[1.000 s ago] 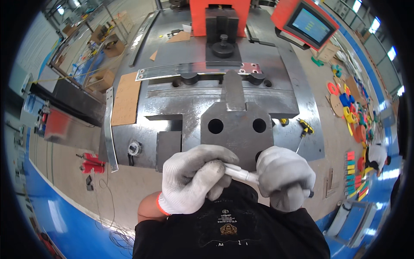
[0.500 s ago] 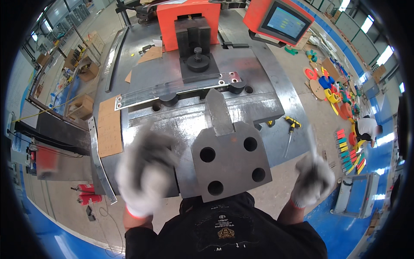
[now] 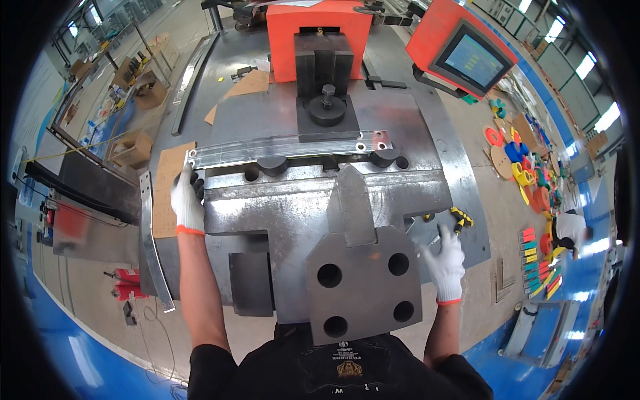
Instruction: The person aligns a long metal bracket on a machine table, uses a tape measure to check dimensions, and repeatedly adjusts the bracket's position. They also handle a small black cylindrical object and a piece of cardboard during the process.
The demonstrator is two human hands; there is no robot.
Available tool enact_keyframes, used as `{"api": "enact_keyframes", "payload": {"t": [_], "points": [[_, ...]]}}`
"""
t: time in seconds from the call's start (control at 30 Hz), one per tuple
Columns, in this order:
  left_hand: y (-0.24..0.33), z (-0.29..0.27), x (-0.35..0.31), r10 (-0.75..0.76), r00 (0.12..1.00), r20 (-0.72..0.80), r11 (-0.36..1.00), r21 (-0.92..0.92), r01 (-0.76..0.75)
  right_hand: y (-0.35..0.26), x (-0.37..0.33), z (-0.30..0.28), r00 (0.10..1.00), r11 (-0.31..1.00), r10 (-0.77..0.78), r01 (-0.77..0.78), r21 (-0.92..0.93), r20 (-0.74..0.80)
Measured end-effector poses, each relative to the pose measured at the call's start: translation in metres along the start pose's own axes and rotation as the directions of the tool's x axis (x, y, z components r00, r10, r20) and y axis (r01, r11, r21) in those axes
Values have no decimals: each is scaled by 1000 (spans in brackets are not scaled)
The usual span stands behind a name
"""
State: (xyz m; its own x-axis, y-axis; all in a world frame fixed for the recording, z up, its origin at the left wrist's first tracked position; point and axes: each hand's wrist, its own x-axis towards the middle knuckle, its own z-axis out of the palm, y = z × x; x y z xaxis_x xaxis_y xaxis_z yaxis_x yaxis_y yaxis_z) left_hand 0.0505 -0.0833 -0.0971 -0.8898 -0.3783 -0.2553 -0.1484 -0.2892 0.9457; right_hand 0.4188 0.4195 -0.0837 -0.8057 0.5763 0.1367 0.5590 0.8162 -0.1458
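Head view: the left hand (image 3: 187, 201) has just reached the strip (image 3: 247, 152) beyond the block (image 3: 364, 287), so fingers now meet its left end; pinched or not, I can't tell. Right hand (image 3: 445, 265), right of the block: grip unclear.

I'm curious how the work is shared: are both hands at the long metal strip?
No, the left hand is at the metal strip, but the right hand is near the yellow-and-black tool.

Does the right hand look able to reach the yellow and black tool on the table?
Probably yes: the right hand is close to the yellow and black tool, and nothing seems to stand between them.
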Motion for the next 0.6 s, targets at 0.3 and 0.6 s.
{"api": "enact_keyframes", "payload": {"t": [0.3,0.6], "points": [[10,39,2,194,974,-118,963,211,-166,-142,169,-32,986,938,-126,81,338,113],[1,30,14,155,975,-162,983,120,-136,-160,173,37,959,869,-105,218,444,-264]]}}
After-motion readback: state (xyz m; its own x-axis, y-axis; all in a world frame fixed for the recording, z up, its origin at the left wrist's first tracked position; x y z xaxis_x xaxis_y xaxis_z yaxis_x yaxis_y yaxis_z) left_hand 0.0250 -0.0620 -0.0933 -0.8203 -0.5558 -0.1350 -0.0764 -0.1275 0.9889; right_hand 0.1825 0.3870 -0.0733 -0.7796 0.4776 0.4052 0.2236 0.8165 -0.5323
